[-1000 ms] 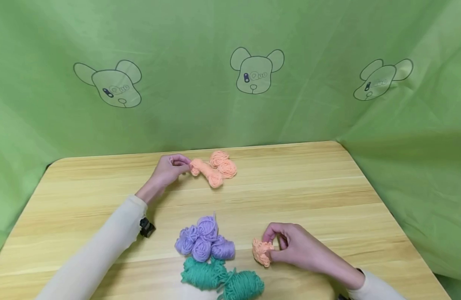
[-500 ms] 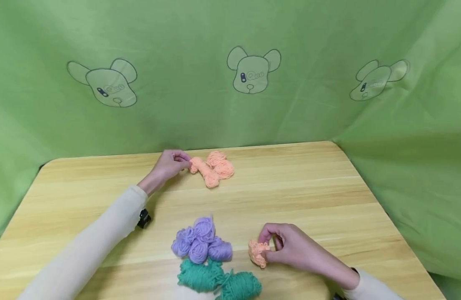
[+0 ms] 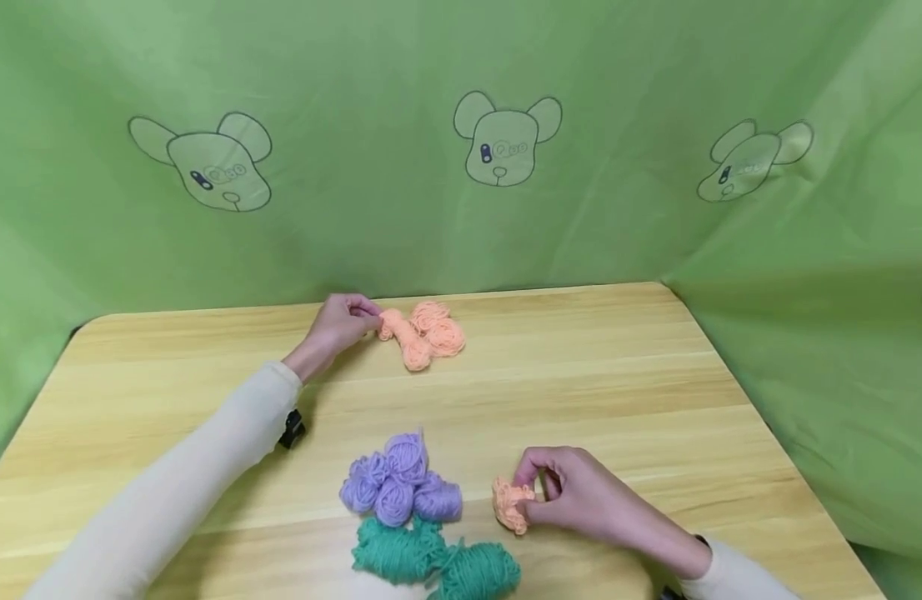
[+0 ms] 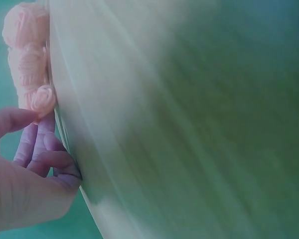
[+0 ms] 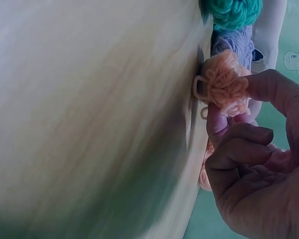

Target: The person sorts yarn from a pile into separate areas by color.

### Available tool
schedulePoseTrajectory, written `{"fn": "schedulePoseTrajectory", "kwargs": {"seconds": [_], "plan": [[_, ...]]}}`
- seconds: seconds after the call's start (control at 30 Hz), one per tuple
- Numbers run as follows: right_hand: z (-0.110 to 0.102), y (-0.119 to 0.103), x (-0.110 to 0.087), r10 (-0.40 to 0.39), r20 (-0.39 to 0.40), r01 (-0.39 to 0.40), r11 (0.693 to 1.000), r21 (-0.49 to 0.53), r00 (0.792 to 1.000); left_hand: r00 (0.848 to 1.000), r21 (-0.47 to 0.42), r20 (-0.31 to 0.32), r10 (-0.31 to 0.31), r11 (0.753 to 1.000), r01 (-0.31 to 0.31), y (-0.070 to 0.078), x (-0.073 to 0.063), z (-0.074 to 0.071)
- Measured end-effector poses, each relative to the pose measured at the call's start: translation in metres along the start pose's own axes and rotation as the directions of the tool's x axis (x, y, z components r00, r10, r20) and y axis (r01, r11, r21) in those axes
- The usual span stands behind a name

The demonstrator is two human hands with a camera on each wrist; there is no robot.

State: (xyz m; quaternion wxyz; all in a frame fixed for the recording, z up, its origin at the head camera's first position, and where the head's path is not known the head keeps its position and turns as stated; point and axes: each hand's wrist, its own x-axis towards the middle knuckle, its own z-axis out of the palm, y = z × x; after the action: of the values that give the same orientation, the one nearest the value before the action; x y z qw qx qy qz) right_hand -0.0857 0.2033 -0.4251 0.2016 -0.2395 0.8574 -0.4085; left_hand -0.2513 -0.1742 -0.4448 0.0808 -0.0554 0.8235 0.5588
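Observation:
At the far side of the table, my left hand [image 3: 341, 323] pinches the left end of a long peach yarn skein [image 3: 404, 340]. Two round peach yarn balls [image 3: 440, 329] lie against that skein on its right. In the left wrist view, thumb and fingers meet at the end of the peach yarn [image 4: 42, 99]. Nearer me, my right hand [image 3: 573, 492] pinches a small looped peach yarn ball [image 3: 510, 505] between thumb and fingers. The right wrist view shows this peach ball [image 5: 224, 84] at the fingertips, close to the tabletop.
Left of my right hand lies a cluster of purple yarn balls [image 3: 395, 500]. Two green yarn skeins [image 3: 401, 550] sit in front of it, at the near side. A green cloth [image 3: 371, 233] with printed bear heads rises behind the wooden table [image 3: 581, 367].
The head view has shifted slightly. My left hand has moved a little toward the far edge with the peach skein, whose near end has swung left. The right hand keeps its pinch.

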Motion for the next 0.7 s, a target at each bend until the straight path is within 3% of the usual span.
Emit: {"fn": "schedulePoseTrajectory", "kwargs": {"seconds": [0.37,0.7], "plan": [[-0.0009,-0.0001,-0.0023,0.012,0.005,-0.013,1.000,0.019,1.000,1.000,0.052,0.004,0.000,0.999,0.000,0.0033,0.0054,0.0046],[-0.0013,-0.0004,-0.0018,0.009,0.006,-0.009,1.000,0.010,1.000,1.000,0.029,0.004,0.008,1.000,-0.008,0.0043,0.0052,0.0048]]}}
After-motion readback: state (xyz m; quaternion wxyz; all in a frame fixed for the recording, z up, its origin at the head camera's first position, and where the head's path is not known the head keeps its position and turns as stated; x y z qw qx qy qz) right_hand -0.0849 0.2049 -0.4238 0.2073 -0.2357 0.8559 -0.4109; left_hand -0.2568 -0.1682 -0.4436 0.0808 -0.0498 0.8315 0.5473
